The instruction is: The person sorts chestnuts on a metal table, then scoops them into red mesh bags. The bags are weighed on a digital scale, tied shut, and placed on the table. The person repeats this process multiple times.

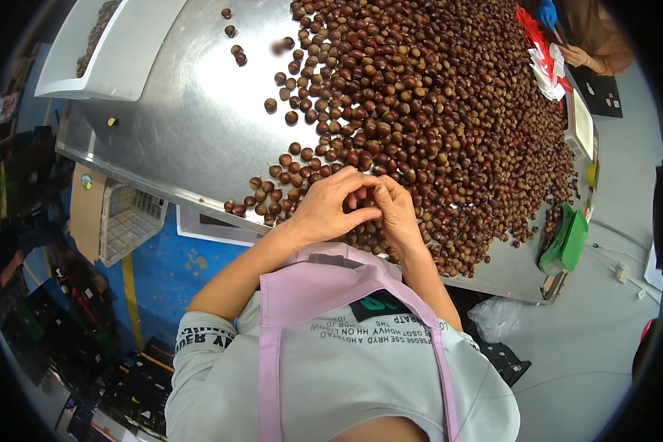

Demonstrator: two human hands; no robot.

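We see left hand [330,208] and right hand [399,215] meeting at the fingertips, fingers curled narrow; can't tell if either grips a nut. We mark chestnuts [420,96] heaped under and beyond them on metal table [177,118], green scoop [565,241] right.

Left hand [335,205] meets right hand [395,211] over heaped brown chestnuts [420,110]

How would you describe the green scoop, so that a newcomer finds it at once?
Start with the metal table, largely covered by brown chestnuts. Follow it to the picture's right, to its near corner. There, beside the heap's edge, is the green scoop, its bright colour standing out from the brown and grey around it.
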